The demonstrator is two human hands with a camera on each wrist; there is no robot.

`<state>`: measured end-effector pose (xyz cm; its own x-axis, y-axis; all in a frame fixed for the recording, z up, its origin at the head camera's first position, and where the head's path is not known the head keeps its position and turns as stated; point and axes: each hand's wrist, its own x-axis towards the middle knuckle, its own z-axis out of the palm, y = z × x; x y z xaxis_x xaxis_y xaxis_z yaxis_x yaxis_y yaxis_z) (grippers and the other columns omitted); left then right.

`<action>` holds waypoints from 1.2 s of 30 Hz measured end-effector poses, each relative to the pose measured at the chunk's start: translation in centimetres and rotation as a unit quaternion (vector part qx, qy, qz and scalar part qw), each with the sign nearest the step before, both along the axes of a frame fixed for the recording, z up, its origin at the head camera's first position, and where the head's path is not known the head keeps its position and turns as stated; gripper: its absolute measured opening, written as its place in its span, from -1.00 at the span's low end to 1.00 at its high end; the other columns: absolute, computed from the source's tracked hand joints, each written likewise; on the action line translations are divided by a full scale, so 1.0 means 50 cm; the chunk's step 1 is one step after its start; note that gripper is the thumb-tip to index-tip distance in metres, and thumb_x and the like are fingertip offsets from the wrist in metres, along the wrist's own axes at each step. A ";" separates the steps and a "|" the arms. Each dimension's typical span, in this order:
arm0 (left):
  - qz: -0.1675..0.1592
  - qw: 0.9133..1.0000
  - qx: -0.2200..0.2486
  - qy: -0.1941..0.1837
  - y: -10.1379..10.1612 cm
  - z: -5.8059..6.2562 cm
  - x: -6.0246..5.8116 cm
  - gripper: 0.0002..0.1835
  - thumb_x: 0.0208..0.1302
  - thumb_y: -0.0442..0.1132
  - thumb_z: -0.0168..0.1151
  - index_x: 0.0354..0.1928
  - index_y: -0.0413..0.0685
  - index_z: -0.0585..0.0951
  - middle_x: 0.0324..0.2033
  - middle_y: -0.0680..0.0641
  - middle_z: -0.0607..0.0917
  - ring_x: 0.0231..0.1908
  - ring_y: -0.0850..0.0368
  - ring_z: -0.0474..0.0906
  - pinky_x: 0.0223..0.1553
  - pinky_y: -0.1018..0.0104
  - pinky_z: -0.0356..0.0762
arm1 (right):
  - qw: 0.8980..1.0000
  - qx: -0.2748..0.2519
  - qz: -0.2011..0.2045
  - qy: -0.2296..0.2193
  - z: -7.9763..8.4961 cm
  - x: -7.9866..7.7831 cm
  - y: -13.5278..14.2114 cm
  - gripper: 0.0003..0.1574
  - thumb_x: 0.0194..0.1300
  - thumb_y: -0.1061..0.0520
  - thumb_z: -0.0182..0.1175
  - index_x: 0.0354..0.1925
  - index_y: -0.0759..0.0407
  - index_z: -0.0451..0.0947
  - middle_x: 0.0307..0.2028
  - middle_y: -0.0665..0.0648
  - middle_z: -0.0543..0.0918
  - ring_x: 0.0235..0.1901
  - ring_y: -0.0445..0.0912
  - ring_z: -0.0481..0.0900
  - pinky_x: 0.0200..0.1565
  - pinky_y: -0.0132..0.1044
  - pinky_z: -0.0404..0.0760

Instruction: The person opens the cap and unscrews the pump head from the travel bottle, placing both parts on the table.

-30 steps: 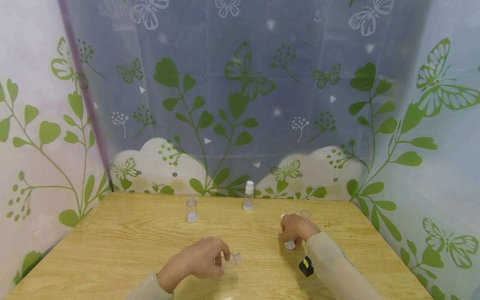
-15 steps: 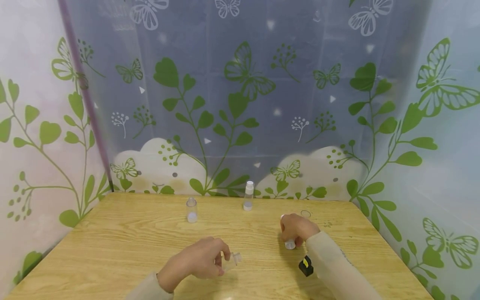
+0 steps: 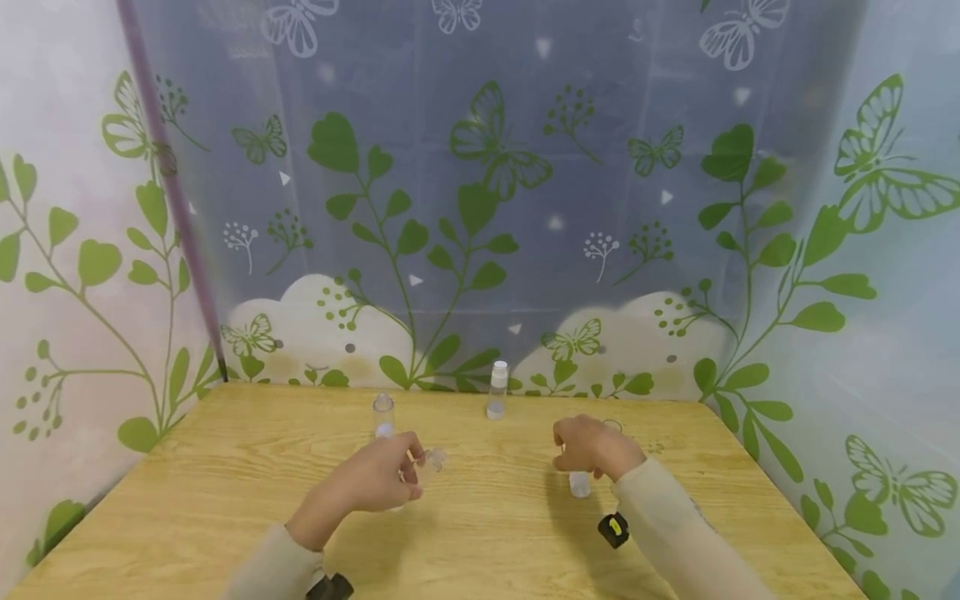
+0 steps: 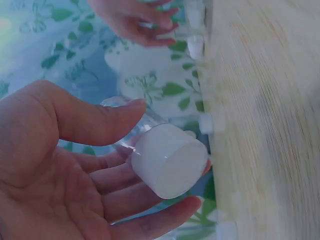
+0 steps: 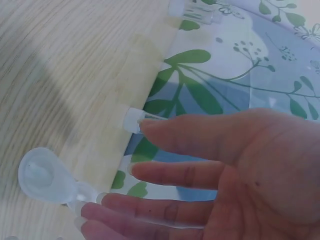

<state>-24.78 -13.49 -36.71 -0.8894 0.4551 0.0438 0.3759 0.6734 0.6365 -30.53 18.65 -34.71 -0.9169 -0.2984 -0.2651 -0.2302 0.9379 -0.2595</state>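
Left hand (image 3: 373, 475) pinches a clear bottle (image 4: 169, 161) (plain white at its base); right hand (image 3: 596, 448) spread.

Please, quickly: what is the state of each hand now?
Left hand: holding a clear bottle with white base.
Right hand: open, holding nothing.

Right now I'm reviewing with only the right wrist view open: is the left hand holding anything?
Observer: Yes. In the head view the left hand is out to the side; the left wrist view shows it holding a clear bottle.

Operator: Is it upright?

Observer: No, it is tilted, its white end angled down toward the table.

Operator: Anything near the right forearm?

Observer: Yes, in the head view a small black device with a yellow patch sits beside the right sleeve.
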 end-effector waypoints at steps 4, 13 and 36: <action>0.035 0.999 0.011 0.003 -0.020 -0.009 -0.022 -0.68 0.17 -0.42 0.43 -0.04 -0.25 0.60 -0.30 -0.11 0.72 -0.24 0.01 0.68 -0.25 0.12 0.67 | 1.000 -0.004 0.011 0.002 0.008 0.005 -0.003 -0.58 0.37 0.14 0.35 0.11 0.29 0.54 0.07 0.31 0.65 -0.40 -0.03 0.64 -0.38 -0.05 0.74; 0.098 0.995 -0.005 -0.004 -0.075 -0.034 -0.078 -0.67 0.06 -0.42 0.49 -0.14 -0.34 0.61 -0.29 -0.15 0.72 -0.26 0.03 0.65 -0.23 0.13 0.67 | 1.000 0.010 0.007 0.002 0.012 0.004 0.004 -0.61 0.38 0.10 0.35 0.09 0.22 0.57 0.07 0.25 0.66 -0.43 0.04 0.69 -0.41 -0.11 0.71; 0.169 0.983 0.000 -0.071 -0.131 -0.043 -0.129 -0.59 -0.10 -0.49 0.47 -0.14 -0.41 0.56 -0.26 -0.22 0.63 -0.34 0.00 0.63 -0.31 0.15 0.76 | 1.000 -0.003 0.016 -0.014 0.021 0.010 0.015 -0.71 0.39 0.11 0.34 0.05 0.11 0.61 -0.04 0.17 0.67 -0.41 0.03 0.69 -0.38 -0.16 0.64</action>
